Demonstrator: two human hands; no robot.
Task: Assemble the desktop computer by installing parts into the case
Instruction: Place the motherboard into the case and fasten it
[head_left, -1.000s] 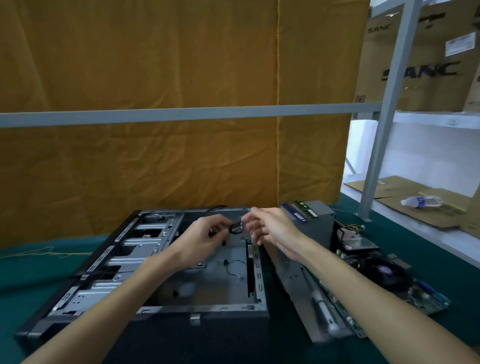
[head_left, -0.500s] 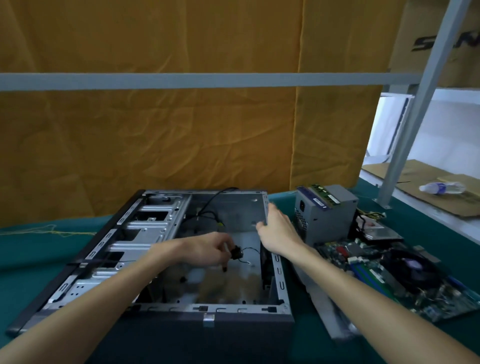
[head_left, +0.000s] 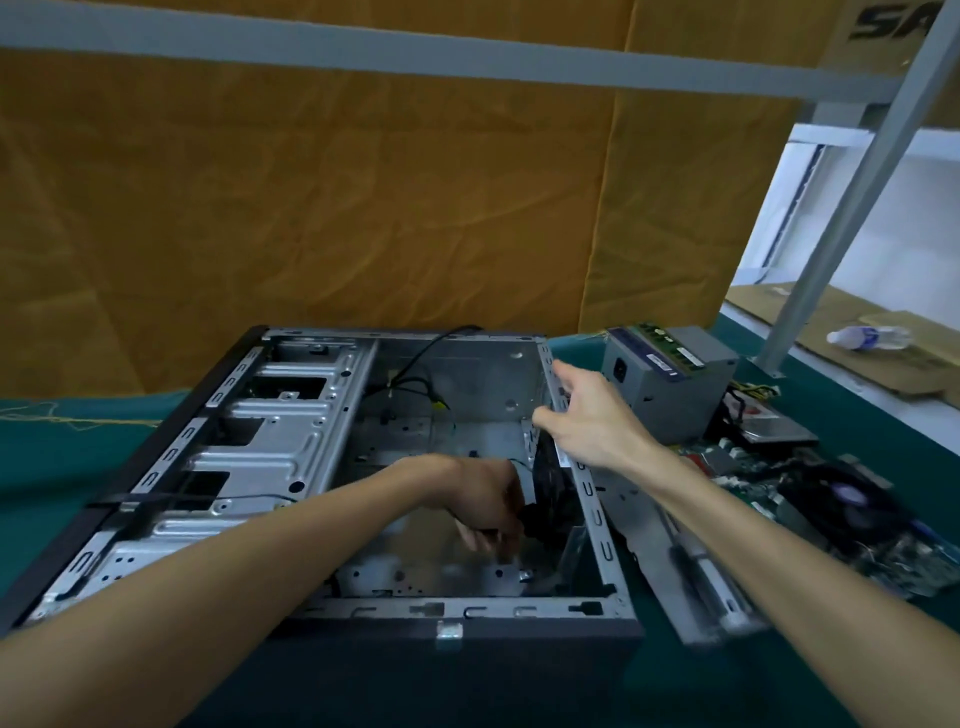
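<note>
The open computer case (head_left: 291, 457) lies on its side on the green table. My left hand (head_left: 483, 499) reaches down inside it, near the right wall. Its curled fingers hold a small black part (head_left: 530, 519) on a thin wire, next to a dark fan (head_left: 553, 483); the fingertips are blurred. My right hand (head_left: 592, 421) rests on the case's right rim with fairly straight fingers, the thumb on the inner side.
A grey power supply (head_left: 670, 384) with a memory stick (head_left: 670, 343) on top stands right of the case. In front of it lie a motherboard (head_left: 831, 504) and a grey side panel (head_left: 675, 561). A water bottle (head_left: 867, 338) lies on cardboard at far right.
My left hand has carried the small black part from above the case down to its right inner wall. My right hand let go of the part and moved onto the case's right rim.
</note>
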